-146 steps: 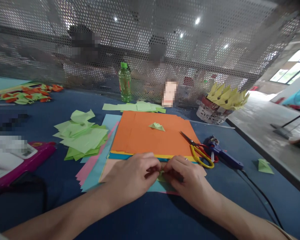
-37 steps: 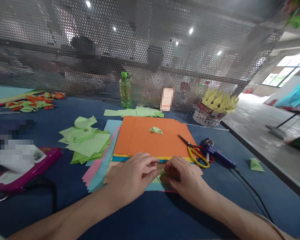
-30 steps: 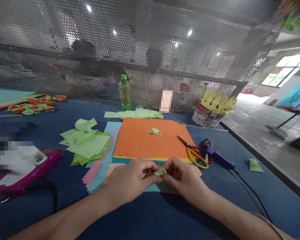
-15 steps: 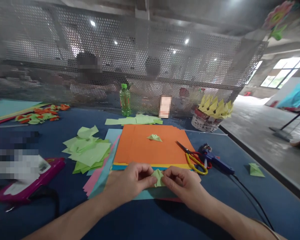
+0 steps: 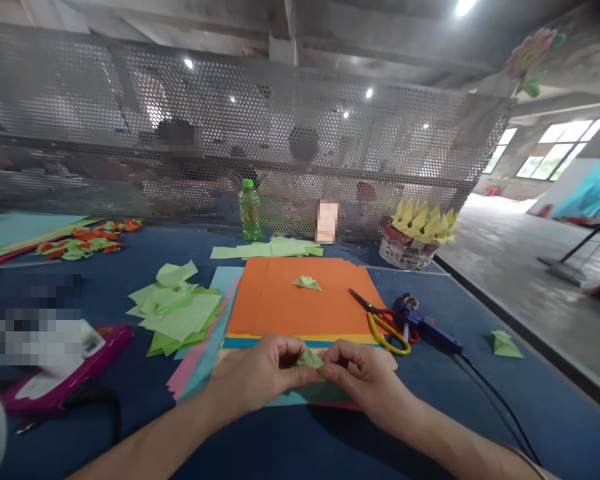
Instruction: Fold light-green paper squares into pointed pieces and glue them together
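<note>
Between my two hands is a small folded piece of light green paper (image 5: 310, 358), held over the near edge of the stacked paper. My left hand (image 5: 267, 373) pinches its left side, thumb in front. My right hand (image 5: 363, 377) grips the right corner between thumb and fingers. The fingers partly cover the folds. Just beyond, a similar folded green paper piece (image 5: 307, 283) lies on the orange paper sheets (image 5: 305, 310). To the right of that stack are scissors (image 5: 387, 331) with yellow and red handles, touching a blue glue gun (image 5: 433, 330).
Loose green paper squares (image 5: 180, 313) are piled left, beyond a magenta device (image 5: 65, 373). A green bottle (image 5: 250, 212), green paper strips (image 5: 275, 248) and a basket (image 5: 407, 250) with yellow paper points stand or lie along the back. Another folded green piece (image 5: 506, 344) sits far right.
The green paper was flat and mostly hidden under my hands; it is now lifted, showing a peaked fold, with both hands pinching it. The camera view has tilted upward.
</note>
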